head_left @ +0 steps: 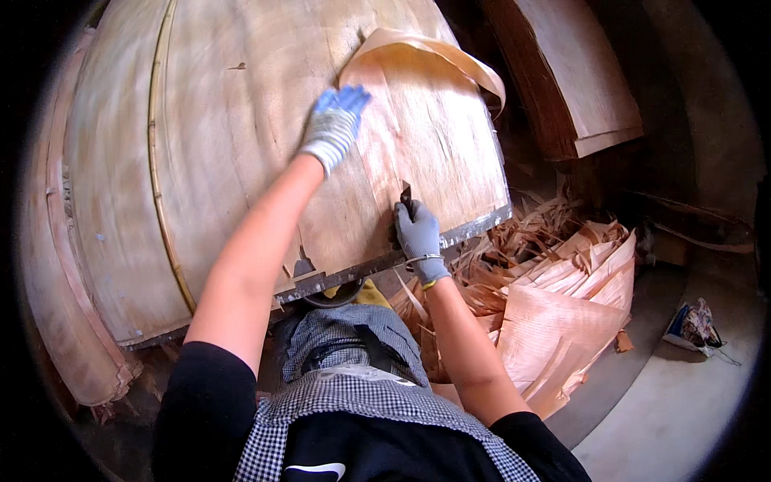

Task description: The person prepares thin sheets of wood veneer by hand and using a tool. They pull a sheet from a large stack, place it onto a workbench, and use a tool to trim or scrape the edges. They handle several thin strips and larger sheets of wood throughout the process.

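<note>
My left hand (333, 128), in a white and blue striped glove, lies with its fingers stretched out on a pale wood veneer sheet (249, 128). Close to its fingertips, a loose piece of veneer (434, 52) curls up at the far right of the worktable. My right hand (419, 237), in a grey glove with a band at the wrist, is closed round a dark-handled knife (406, 195). The knife tip points away from me, over the veneer near the table's front edge (474, 227). Whether the blade touches the wood I cannot tell.
A thin bamboo stick (154, 145) runs lengthwise over the veneer on the left. Torn veneer scraps (562, 313) are heaped on the floor at right. Beyond stands a stack of veneer sheets (582, 64). A small bundle (692, 328) lies on the floor at far right.
</note>
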A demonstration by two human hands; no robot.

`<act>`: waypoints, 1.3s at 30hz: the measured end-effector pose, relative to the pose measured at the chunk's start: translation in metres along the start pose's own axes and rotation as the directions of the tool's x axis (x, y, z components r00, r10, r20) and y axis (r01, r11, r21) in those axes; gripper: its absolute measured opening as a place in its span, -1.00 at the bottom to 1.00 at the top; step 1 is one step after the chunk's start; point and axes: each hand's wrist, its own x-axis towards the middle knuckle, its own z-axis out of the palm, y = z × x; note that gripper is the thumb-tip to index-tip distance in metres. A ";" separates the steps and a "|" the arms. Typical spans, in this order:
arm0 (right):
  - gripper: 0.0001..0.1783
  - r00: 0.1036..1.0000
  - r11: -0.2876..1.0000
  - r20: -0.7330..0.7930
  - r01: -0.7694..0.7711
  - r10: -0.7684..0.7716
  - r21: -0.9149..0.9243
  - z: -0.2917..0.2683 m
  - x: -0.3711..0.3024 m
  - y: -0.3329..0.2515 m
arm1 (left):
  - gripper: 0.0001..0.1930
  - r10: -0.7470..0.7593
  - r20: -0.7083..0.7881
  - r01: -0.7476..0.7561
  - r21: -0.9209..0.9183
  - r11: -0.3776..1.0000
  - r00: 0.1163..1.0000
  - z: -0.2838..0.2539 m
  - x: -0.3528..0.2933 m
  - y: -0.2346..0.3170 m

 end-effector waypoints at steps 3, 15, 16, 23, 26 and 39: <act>-0.70 0.996 0.996 0.077 0.057 -0.051 -0.075 -0.002 0.010 0.003 | -0.58 -0.012 0.001 0.012 -0.023 1.000 1.000 0.002 0.008 -0.008; -0.76 0.988 0.845 0.153 0.053 0.035 -0.532 0.030 0.069 -0.086 | -0.57 -0.026 0.098 0.024 0.018 1.000 0.995 -0.004 0.010 -0.012; -0.77 0.983 0.833 0.181 0.071 0.036 -0.548 0.029 0.052 -0.073 | -0.56 -0.040 0.155 0.039 0.009 0.999 0.987 -0.004 0.010 -0.013; -0.78 0.952 0.787 0.306 0.207 -0.024 -0.581 -0.006 -0.059 0.019 | -0.19 -0.073 0.320 0.072 0.015 0.997 0.945 -0.026 0.019 0.011; -0.70 0.866 0.680 0.417 0.132 0.275 -0.721 -0.037 -0.135 0.057 | -0.19 -0.083 0.323 0.081 0.020 0.997 0.943 -0.023 0.014 0.006; -0.82 0.911 0.679 0.282 0.412 -0.300 -0.608 -0.008 0.117 -0.070 | -0.04 -0.071 0.361 0.081 -0.012 0.997 0.930 -0.029 0.018 0.010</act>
